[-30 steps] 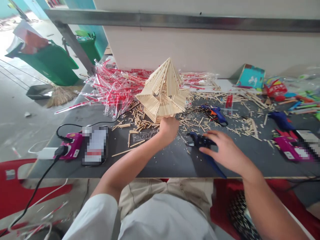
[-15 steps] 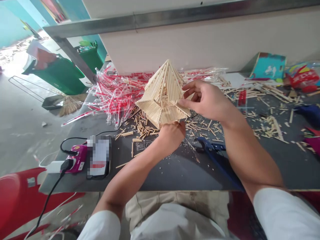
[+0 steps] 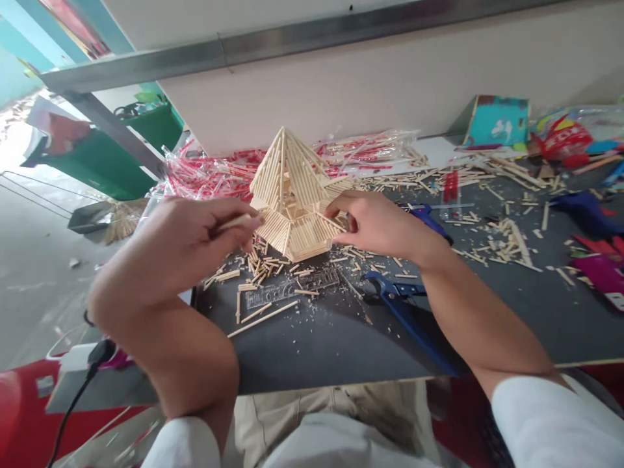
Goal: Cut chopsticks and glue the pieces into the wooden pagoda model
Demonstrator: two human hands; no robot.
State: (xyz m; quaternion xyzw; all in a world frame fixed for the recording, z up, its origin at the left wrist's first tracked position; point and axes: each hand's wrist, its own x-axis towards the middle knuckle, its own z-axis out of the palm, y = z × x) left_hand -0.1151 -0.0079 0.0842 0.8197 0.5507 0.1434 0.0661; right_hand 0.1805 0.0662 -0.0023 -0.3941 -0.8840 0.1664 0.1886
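A model pavilion of thin wooden sticks [image 3: 305, 237], with a pointed roof above a flared, many-sided lower tier, stands on the dark table. My right hand [image 3: 370, 221] grips its lower right rim between thumb and fingers. Close by the model's left side is my left hand [image 3: 195, 240], its fingers pinched together. A pale sliver shows between those fingers, too unclear to name. Cut stick pieces [image 3: 268, 268] lie in front of the model. Nearer me are a clear ruler-like strip [image 3: 273, 294], a longer loose stick [image 3: 263, 318] and a blue-handled cutter [image 3: 404, 312].
Red-and-clear plastic wrappers [image 3: 209, 172] are heaped behind the model. A blue glue gun [image 3: 429, 218] lies past my right forearm. More sticks [image 3: 511, 244] and a teal board [image 3: 497, 123] are to the right. Green bins [image 3: 97, 162] stand beyond the table's left end.
My left hand has come out from under the model and risen to its left side. The model now stands lower and further left, and my right hand has closed on its rim.
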